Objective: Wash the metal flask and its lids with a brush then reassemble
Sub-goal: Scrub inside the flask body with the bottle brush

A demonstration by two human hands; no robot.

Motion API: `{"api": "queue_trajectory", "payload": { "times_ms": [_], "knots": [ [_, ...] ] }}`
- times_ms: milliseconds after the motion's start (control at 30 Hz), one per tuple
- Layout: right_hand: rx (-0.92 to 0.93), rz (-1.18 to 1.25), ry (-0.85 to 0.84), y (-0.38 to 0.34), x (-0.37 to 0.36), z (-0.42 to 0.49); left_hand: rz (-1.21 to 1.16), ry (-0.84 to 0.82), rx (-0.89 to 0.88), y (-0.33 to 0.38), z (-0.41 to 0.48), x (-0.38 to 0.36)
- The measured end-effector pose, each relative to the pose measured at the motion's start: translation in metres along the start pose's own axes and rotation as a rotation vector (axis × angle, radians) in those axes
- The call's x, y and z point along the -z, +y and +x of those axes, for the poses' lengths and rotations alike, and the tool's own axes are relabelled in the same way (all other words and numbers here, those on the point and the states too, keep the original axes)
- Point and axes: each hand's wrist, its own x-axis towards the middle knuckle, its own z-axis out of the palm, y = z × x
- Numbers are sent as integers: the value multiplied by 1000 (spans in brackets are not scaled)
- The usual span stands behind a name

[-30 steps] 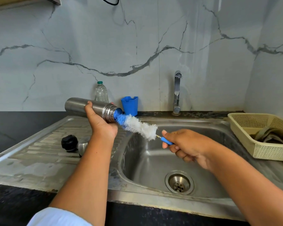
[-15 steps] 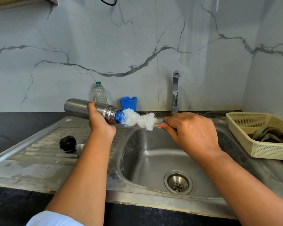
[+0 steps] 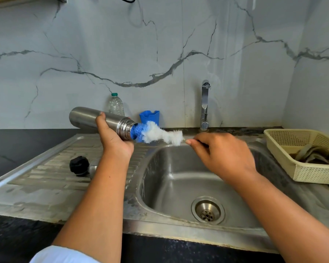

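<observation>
- Over the left rim of the sink [image 3: 179,177], the left hand [image 3: 115,143] grips the metal flask [image 3: 95,118] round its body. The flask lies nearly level, its threaded mouth pointing right.
- The brush [image 3: 158,134] has its blue tip in the flask's mouth, and its white bristles stick out to the right.
- The right hand [image 3: 222,154] is closed on the brush's handle end, just past the bristles. The handle itself is hidden under the fingers.
- On the draining board a black lid [image 3: 79,166] lies just beside a metal lid [image 3: 93,168], which the left forearm half hides.
- By the wall stand a plastic bottle [image 3: 115,105], a blue holder [image 3: 150,116] and the tap [image 3: 205,105].
- On the dark bench [image 3: 11,145], at the right, a cream basket [image 3: 311,173] holds a cloth [image 3: 315,154].
</observation>
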Motion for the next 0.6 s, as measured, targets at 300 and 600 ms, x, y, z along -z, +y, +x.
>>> {"api": "queue_trajectory", "payload": {
  "times_ms": [300, 600],
  "knots": [
    [-554, 1043, -743, 24, 1, 3, -84, -68, 10, -3, 3, 4],
    [167, -162, 192, 12, -7, -1, 115, 163, -54, 1, 14, 7]
  ]
}}
